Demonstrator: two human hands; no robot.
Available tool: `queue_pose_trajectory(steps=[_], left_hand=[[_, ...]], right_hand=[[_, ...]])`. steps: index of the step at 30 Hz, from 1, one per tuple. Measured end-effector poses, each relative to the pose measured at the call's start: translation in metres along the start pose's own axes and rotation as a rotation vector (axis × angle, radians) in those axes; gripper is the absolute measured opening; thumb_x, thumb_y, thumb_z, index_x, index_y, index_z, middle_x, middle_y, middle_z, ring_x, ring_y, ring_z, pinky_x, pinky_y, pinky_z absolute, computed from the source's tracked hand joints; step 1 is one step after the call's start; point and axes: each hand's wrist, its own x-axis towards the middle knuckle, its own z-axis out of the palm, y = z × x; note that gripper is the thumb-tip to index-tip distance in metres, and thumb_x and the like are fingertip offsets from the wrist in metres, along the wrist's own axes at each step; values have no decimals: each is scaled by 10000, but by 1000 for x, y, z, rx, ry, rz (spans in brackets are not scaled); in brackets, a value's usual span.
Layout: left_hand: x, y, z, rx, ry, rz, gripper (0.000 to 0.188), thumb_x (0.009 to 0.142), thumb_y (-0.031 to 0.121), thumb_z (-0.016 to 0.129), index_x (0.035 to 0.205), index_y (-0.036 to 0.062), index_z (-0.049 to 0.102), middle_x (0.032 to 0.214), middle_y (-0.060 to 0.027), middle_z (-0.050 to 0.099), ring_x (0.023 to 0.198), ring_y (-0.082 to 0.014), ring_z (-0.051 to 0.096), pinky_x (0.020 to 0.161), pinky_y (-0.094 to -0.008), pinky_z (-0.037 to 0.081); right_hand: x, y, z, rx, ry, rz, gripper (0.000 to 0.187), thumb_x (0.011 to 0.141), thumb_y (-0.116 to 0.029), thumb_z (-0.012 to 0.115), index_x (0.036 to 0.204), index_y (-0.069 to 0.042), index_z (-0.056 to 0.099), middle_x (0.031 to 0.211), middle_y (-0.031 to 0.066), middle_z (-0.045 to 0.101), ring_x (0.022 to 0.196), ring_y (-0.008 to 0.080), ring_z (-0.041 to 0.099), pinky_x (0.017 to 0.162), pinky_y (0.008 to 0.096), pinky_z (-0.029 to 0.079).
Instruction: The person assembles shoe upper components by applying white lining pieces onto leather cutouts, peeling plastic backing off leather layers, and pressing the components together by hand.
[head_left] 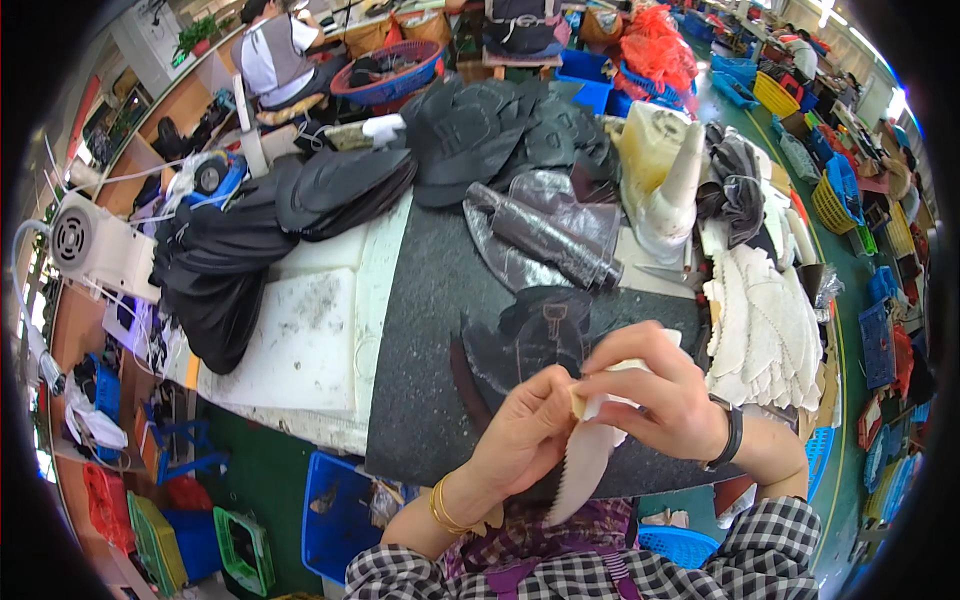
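Note:
Both my hands meet over the near edge of a dark work mat [430, 330]. My left hand [525, 425] pinches the upper end of a cream fabric piece [585, 455] with a zigzag edge that hangs down toward me. My right hand [655, 390], with a dark wristband, grips the same piece from the right, fingers curled around its top. Just beyond my hands lies a black cut shoe piece [545, 335] with a tan outline on it.
A stack of cream fabric pieces [775, 330] lies to the right. Piles of black cut pieces [490, 130] cover the far table, beside a clear plastic bag [545, 225] and a white board [300, 340]. Blue crates [335, 505] stand below. Another person [275, 50] sits far back.

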Motion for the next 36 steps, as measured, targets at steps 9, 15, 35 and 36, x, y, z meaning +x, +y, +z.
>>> queue_pose_trajectory(steps=[9, 15, 35, 36], left_hand=[[-111, 77, -39, 83, 129, 535, 227, 994, 235, 446, 863, 70, 527, 779, -83, 626, 553, -107, 530, 478, -256, 429], [-112, 52, -38, 675, 179, -143, 423, 952, 353, 553, 1093, -44, 588, 894, -136, 690, 688, -176, 668, 588, -224, 522], [-15, 44, -25, 2311, 262, 159, 212, 792, 223, 708, 857, 65, 582, 780, -67, 636, 689, -251, 634, 556, -327, 487], [-16, 37, -22, 2334, 150, 397, 206, 778, 201, 699, 900, 73, 592, 888, -72, 646, 796, -248, 641, 615, -328, 501]], right_hand=[[-69, -21, -1, 281, -542, 84, 220, 701, -89, 743, 897, -80, 642, 970, 56, 612, 922, 231, 578, 759, 338, 467], [-75, -22, 3, 519, -288, 536, 145, 800, -35, 718, 868, -37, 590, 861, 89, 653, 806, 199, 634, 717, 306, 504], [-52, 44, 24, -165, -399, 363, 330, 677, -166, 809, 804, -61, 523, 781, 77, 545, 804, 275, 561, 686, 352, 438], [-48, 40, 22, -291, -427, 266, 359, 663, -192, 817, 846, -65, 536, 797, 70, 537, 842, 275, 549, 731, 361, 426]])
